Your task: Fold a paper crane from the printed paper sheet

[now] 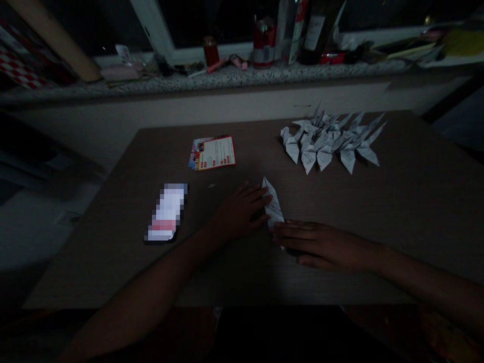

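A narrow folded strip of printed paper (275, 207) with a pointed far end lies on the table in front of me. My left hand (240, 212) reaches in from the left, fingers stretched and slightly apart, their tips resting on the paper's upper and middle part. Across the near end lies my right hand (321, 244), with its fingers extended flat and covering much of that end. Neither hand is wrapped round the paper. Beyond, at the back right, stands a cluster of several folded paper cranes (325, 141) made from similar printed paper.
On the brown table (416, 201), a phone (166, 212) with a lit, blurred screen lies at the left. Printed cards (217, 153) are stacked behind it. A granite windowsill (234, 78) behind the table carries a red can (263, 43), bottles and small clutter.
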### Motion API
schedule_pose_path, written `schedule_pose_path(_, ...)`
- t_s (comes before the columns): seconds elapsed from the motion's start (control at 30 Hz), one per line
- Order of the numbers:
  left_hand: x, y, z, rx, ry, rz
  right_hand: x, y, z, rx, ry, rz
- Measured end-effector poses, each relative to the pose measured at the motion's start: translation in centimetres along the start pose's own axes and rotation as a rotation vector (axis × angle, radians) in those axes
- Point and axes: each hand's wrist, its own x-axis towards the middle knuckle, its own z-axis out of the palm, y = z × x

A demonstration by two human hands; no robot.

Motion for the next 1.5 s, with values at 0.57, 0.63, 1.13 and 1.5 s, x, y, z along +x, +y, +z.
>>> schedule_pose_path(0.57,0.1,0.5,-0.2,-0.079,0.028,-0.012,2.8,4.9,-0.6,-0.205,0.258,0.126)
schedule_pose_path(0.63,0.1,0.4,-0.2,-0.087,0.027,-0.024,2.7,5.0,-0.3,-0.201,0.273,0.131)
schedule_pose_path(1.13,-1.0,0.3,-0.8,-0.085,-0.02,0.034,2.7,4.8,-0.2,-0.179,0.264,0.135)
schedule_pose_path(1.5,-0.7,0.2,-0.7,-0.135,0.005,0.013,2.9,4.8,0.1,-0.275,0.307,0.077)
